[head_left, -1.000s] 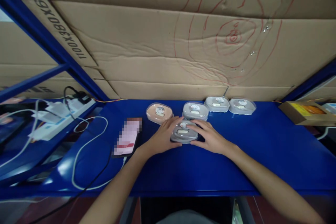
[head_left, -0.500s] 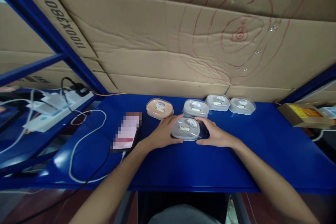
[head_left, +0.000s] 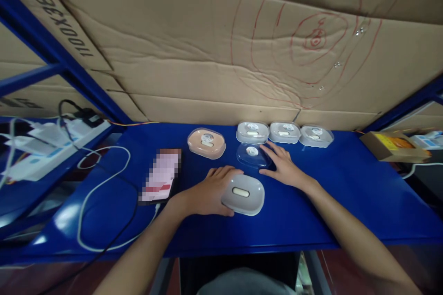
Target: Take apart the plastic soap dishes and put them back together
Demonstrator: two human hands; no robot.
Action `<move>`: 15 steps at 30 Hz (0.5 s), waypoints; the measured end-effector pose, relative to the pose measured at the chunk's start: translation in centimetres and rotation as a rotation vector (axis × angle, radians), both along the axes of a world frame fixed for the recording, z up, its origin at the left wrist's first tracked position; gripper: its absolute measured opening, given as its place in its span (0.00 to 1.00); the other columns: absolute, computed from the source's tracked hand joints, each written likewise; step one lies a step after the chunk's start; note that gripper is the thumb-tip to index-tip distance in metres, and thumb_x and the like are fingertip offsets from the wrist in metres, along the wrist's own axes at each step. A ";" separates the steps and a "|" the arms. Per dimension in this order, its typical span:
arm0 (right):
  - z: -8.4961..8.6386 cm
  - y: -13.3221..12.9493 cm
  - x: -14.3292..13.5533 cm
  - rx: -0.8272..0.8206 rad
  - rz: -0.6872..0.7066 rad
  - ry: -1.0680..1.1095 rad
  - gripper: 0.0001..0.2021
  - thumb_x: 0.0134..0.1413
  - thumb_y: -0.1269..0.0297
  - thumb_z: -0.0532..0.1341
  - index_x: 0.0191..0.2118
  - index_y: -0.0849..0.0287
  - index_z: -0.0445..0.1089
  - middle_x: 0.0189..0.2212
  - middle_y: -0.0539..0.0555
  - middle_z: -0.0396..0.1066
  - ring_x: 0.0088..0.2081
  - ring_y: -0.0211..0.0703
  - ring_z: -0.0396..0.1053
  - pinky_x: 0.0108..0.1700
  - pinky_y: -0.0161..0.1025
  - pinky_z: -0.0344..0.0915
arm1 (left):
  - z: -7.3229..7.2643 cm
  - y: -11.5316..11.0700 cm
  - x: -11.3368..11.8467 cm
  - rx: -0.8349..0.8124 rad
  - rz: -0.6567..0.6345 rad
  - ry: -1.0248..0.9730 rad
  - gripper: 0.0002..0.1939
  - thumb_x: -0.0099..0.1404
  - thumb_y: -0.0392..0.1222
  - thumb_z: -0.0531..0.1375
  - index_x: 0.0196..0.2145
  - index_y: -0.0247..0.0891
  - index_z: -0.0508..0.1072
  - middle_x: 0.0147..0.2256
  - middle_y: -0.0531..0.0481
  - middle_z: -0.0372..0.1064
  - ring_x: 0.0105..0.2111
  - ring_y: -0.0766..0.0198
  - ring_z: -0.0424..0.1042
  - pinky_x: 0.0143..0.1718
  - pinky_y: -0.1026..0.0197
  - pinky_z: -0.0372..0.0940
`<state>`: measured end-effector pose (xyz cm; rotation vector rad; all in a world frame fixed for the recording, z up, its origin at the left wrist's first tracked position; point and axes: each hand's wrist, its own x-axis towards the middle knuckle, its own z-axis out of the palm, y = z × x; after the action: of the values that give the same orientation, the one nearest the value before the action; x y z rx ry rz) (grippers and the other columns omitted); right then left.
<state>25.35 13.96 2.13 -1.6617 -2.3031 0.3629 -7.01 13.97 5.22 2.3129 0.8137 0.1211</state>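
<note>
A grey rounded box (head_left: 244,203) with a white oblong piece in its top lies on the blue table. My left hand (head_left: 214,191) grips its left side, fingers at the far edge and thumb at the near one. Behind it rests a clear plastic cover (head_left: 247,159) with a round sticker. My right hand (head_left: 285,166) is at the cover's right edge, thumb and fingers spread apart; whether the fingertips touch it I cannot tell. Farther back stand several boxes under clear covers: a peach box (head_left: 206,144) and a grey box (head_left: 252,133) among them.
A phone (head_left: 161,175) with a white cable lies left on the blue table (head_left: 297,221). Power strips (head_left: 65,147) with plugs and cables are at far left. An open cardboard box (head_left: 391,147) stands at right. A cardboard wall (head_left: 194,78) closes the back.
The clear cover has come off the grey box and lies behind it. My left hand has brought the box nearer, and my right hand has parted from it, remaining by the cover.
</note>
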 end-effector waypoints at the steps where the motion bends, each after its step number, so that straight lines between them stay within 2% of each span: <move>1: 0.3 -0.2 -0.2 0.027 0.008 -0.001 0.40 0.65 0.43 0.64 0.76 0.44 0.50 0.77 0.63 0.46 0.76 0.71 0.47 0.70 0.74 0.50 | -0.1 0.0 0.3 0.002 0.019 0.002 0.55 0.51 0.48 0.77 0.70 0.50 0.55 0.66 0.42 0.59 0.68 0.36 0.59 0.68 0.33 0.51; 4: 1.9 -1.3 -0.9 0.040 0.170 0.068 0.34 0.70 0.45 0.60 0.76 0.41 0.52 0.76 0.59 0.52 0.75 0.63 0.50 0.72 0.67 0.54 | -0.2 -0.1 1.1 0.008 0.072 -0.030 0.54 0.53 0.53 0.77 0.70 0.49 0.56 0.67 0.40 0.60 0.67 0.37 0.60 0.67 0.35 0.54; 6: 2.9 -2.1 -1.7 -0.021 0.325 0.122 0.37 0.68 0.43 0.62 0.76 0.41 0.49 0.74 0.58 0.56 0.74 0.60 0.54 0.72 0.63 0.57 | -0.4 0.0 1.4 0.010 0.093 -0.080 0.51 0.56 0.55 0.76 0.70 0.48 0.57 0.66 0.40 0.61 0.67 0.38 0.61 0.67 0.35 0.56; 8: 3.3 -2.8 -2.5 -0.060 0.406 0.142 0.44 0.63 0.39 0.66 0.77 0.44 0.49 0.73 0.59 0.59 0.72 0.62 0.58 0.71 0.63 0.59 | -0.6 0.1 1.6 0.011 0.120 -0.136 0.50 0.58 0.57 0.74 0.70 0.48 0.56 0.67 0.39 0.62 0.67 0.39 0.61 0.67 0.35 0.56; 10: 3.4 -3.1 -3.1 -0.045 0.397 0.158 0.44 0.61 0.40 0.68 0.75 0.46 0.53 0.72 0.61 0.60 0.71 0.64 0.60 0.69 0.64 0.61 | -1.1 0.3 1.7 -0.009 0.151 -0.204 0.54 0.58 0.58 0.75 0.72 0.48 0.53 0.70 0.38 0.58 0.69 0.39 0.60 0.69 0.35 0.55; 13: 3.0 -3.0 -3.2 -0.027 0.374 0.231 0.38 0.61 0.43 0.69 0.72 0.48 0.59 0.68 0.62 0.65 0.68 0.62 0.63 0.67 0.62 0.65 | -1.7 0.7 1.6 -0.079 0.180 -0.337 0.62 0.54 0.60 0.77 0.75 0.49 0.47 0.74 0.37 0.51 0.72 0.38 0.56 0.71 0.36 0.53; 15: 2.9 -2.8 -3.2 -0.029 0.383 0.272 0.37 0.61 0.44 0.70 0.70 0.48 0.60 0.65 0.61 0.68 0.67 0.61 0.65 0.66 0.60 0.66 | -1.9 0.8 1.6 -0.121 0.179 -0.392 0.65 0.52 0.60 0.77 0.76 0.49 0.46 0.74 0.36 0.50 0.72 0.38 0.56 0.72 0.36 0.53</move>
<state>22.20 11.13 5.05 -1.0924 -2.3997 0.6595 -5.42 14.80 3.29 2.0090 0.7973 0.5687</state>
